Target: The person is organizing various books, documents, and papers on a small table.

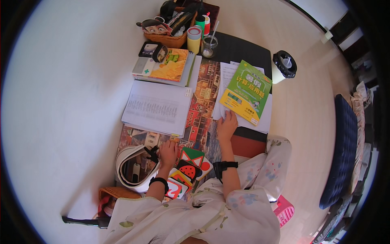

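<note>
My right hand (228, 125) rests at the lower left corner of a stack of white papers (257, 123), its fingertips lying on the sheets. On that stack a green and yellow workbook (246, 92) lies tilted, just beyond my fingers. My left hand (168, 153) is on the printed table mat (198, 118), fingers loosely bent and apart, with nothing visible in them. It sits between a coiled white band (122, 167) and several colourful picture cards (189, 169) spread in an overlapping pile. Past its fingertips lies another stack of printed sheets (157, 106).
Farther back are an orange-covered book (170, 67), a wicker basket (168, 40) of odds and ends, a yellow cup (194, 42) and a glass jar (209, 48). A lidded bin (280, 75) stands right of the table. A pink plastic piece (285, 211) shows low beside my leg.
</note>
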### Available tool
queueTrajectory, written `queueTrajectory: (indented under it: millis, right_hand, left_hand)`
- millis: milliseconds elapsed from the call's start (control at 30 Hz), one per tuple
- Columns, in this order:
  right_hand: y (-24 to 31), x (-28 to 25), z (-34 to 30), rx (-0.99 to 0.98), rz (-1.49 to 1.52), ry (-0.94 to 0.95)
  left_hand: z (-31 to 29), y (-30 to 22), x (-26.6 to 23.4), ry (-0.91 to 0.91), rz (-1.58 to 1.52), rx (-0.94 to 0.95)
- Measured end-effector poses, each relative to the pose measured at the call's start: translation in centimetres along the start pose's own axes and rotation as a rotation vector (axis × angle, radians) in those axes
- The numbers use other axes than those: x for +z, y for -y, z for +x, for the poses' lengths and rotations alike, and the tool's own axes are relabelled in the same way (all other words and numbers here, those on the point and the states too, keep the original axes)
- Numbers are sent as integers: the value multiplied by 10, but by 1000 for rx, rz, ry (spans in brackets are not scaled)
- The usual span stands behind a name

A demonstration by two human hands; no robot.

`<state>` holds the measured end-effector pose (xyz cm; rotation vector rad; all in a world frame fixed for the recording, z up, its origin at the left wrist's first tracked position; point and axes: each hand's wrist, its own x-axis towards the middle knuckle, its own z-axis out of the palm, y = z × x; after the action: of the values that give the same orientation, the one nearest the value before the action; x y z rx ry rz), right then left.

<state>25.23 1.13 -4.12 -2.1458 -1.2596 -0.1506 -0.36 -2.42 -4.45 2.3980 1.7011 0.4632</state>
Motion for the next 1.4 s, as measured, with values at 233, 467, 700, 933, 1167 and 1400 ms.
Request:
queueTrajectory:
  millis: [233, 467, 700, 933, 1167, 1400]
  right_hand:
    - [-4, -15, 13, 59, 115, 99]
    - [-22, -38, 39, 79, 559, -114]
    - [24, -117, 67, 179, 859, -249]
    - [28, -125, 69, 402, 1317, -318]
    - [37, -133, 53, 144, 917, -451]
    - [56, -100, 50, -456, 520, 78]
  left_hand:
    - [-1, 2, 0, -28, 0, -1]
    - [-2, 1, 0, 1, 5, -11]
    - [-1, -1, 0, -9, -9, -12]
    - [0, -3, -1, -31, -6, 2]
    - [1, 0, -1, -24, -18, 3]
    - [1, -1, 0, -23, -22, -3]
